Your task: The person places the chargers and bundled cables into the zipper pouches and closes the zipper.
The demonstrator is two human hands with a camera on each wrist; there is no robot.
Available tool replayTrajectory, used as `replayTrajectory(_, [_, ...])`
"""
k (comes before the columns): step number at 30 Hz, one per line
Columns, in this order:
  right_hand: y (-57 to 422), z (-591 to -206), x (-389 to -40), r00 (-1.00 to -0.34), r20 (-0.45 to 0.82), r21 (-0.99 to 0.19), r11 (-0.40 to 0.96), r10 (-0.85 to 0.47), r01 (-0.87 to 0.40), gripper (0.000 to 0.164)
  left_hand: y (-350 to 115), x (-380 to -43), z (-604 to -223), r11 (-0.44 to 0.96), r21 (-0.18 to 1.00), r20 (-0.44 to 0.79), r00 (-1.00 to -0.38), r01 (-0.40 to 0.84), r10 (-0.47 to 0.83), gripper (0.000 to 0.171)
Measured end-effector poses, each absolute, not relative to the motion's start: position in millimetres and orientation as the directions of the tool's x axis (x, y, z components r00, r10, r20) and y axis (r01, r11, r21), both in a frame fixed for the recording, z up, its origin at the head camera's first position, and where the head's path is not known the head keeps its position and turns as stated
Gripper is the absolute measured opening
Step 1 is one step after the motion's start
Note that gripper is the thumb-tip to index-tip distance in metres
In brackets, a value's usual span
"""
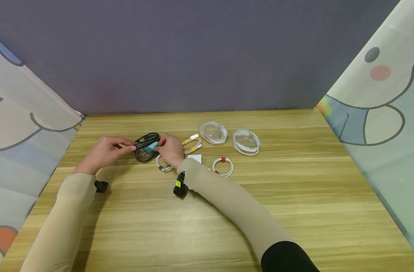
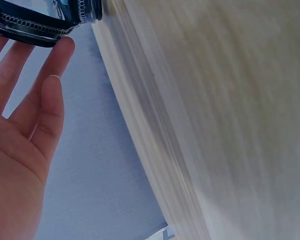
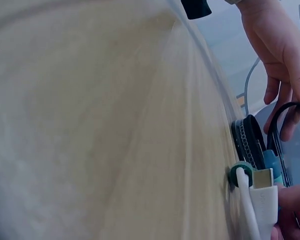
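Note:
My left hand [image 1: 106, 153] holds the raised lid edge of a small round clear zip case [image 1: 144, 157] with black trim between thumb and fingers. In the left wrist view, its fingertips lie behind the case's black zip rim [image 2: 32, 31]. From the other side, my right hand [image 1: 170, 150] pinches a light-blue piece [image 1: 151, 147] at the case's opening. The rest of that piece is hidden by the case and fingers. Just below the right hand lies a coiled white cable [image 1: 160, 166] with a dark green tie; its white USB plug [image 3: 264, 210] shows in the right wrist view.
Beside the right hand are a beige cable [image 1: 193, 148] with yellow ties and a white charger plug [image 1: 194, 158]. A white cable [image 1: 231, 168] with red ties lies further right. Behind are two clear round things with white rims [image 1: 213, 142] [image 1: 246, 153]. A grey panel [image 1: 207, 56] stands behind the table.

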State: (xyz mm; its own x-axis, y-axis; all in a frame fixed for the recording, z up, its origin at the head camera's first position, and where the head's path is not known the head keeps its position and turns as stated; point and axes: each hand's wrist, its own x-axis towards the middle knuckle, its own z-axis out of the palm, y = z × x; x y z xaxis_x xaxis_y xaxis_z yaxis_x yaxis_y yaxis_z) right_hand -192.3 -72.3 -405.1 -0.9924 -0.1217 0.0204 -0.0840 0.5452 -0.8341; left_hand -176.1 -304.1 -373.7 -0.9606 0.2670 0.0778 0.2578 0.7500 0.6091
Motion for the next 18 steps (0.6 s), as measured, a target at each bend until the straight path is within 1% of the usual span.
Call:
replayTrajectory(5, [-68.2,-405.2,-193.5,-0.989,0.021,-0.854,0.512,-0.144,-0.092,0.018,-306.1,-175.1,-373.4,0.752,0.603,0.077,-0.958,0.267,0.278,0.030])
replayTrajectory(10, [-58.7,-403.0,-193.7,-0.979,0.032,-0.882,0.455,-0.199,-0.121,0.011,-307.3,-174.9,-373.5,0.751,0.606,0.078,-0.959,0.262,0.272,0.030])
replayTrajectory(15, [-47.4,-398.1,-192.1,-0.967,0.028,-0.887,0.440,-0.253,-0.141,0.016,-307.2,-175.1,-373.7,0.755,0.608,0.074,-0.965,0.244,0.253,0.031])
replayTrajectory(18, [-39.1,-395.7,-189.9,-0.956,0.017,-0.882,0.446,-0.294,-0.153,0.019,-307.4,-175.1,-373.5,0.759,0.598,0.078,-0.961,0.258,0.265,0.031])
